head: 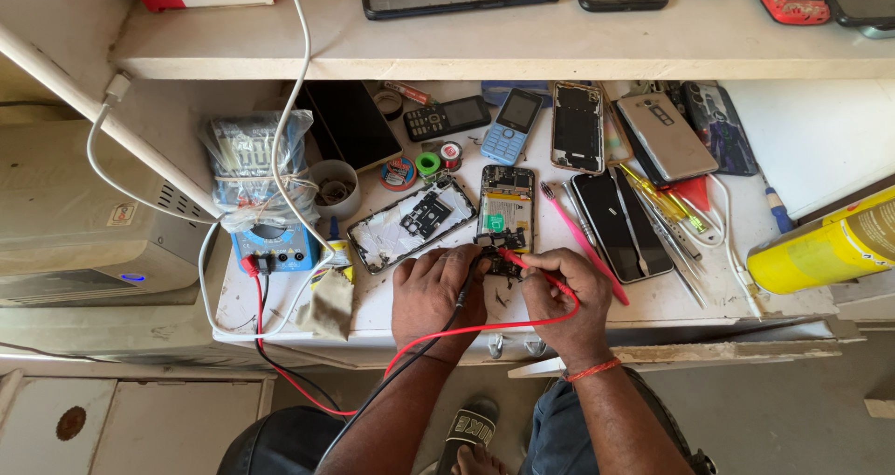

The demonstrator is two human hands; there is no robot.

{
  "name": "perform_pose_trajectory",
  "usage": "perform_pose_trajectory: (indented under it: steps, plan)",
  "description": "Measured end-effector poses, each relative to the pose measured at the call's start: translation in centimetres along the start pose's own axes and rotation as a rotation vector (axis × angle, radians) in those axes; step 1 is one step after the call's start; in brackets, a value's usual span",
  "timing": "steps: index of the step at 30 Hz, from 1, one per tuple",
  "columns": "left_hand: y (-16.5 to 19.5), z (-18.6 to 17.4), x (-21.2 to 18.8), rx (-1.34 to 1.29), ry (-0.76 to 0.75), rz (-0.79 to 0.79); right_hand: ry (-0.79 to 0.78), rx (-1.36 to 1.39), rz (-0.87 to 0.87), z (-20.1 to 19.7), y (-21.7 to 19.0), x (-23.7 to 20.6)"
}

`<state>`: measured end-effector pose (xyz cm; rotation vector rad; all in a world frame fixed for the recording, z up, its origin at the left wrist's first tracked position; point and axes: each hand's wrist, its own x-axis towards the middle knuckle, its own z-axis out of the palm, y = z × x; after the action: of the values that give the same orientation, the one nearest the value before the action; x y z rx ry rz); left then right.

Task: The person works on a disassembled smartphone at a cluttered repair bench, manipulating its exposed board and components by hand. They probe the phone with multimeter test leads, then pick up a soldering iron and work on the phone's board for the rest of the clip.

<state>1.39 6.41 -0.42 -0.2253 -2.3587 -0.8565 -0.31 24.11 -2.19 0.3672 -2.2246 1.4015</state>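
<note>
Red and black leads ran from the blue meter [270,247] at the table's [709,302] left edge to the two hands, and the whole matter turned on where the probe tips met the open phone [506,212]. That phone lay face down with its back off, long axis running twelve to six, its lower end just at the fingertips. From both grips it sat at about twelve o'clock, touching or nearly so; the small dark board at its bottom end was mostly hidden by the fingers, so the exact contact spots could not be made out.

Right hand [557,293] was closed on the red probe [531,265], pinched like a pen, tip slanting toward ten o'clock onto the phone's lower end. Left hand [432,293] was closed on the black probe [463,284], which rose toward one o'clock to the same spot. Both hands sat about equally near, knuckles up, heels resting on the table's front edge, wrists coming in from six o'clock. A red thread circled the right wrist.

At ten o'clock from the left hand lay a second opened phone shell [410,223], tilted. A pink tool [583,242] lay just past the right hand at one o'clock, beside a black phone [620,223]. A yellow can [825,244] lay well apart at three o'clock.
</note>
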Motion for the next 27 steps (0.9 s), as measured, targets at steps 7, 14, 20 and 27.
perform_pose_trajectory:
  steps: [7,14,20,27]
  plan:
    - [0.04,0.01,0.04,0.001,0.012,0.012,-0.008,0.032,-0.005,0.05,0.24,0.02]
    - [-0.01,-0.01,0.03,-0.005,0.015,0.021,0.013,-0.011,0.028,0.09,0.18,0.08]
    - [0.04,-0.05,0.0,0.0,0.001,0.012,0.013,0.006,0.019,0.12,0.25,0.11]
    - [-0.06,-0.3,0.02,0.005,0.001,0.013,0.013,-0.004,0.019,0.29,0.23,0.06]
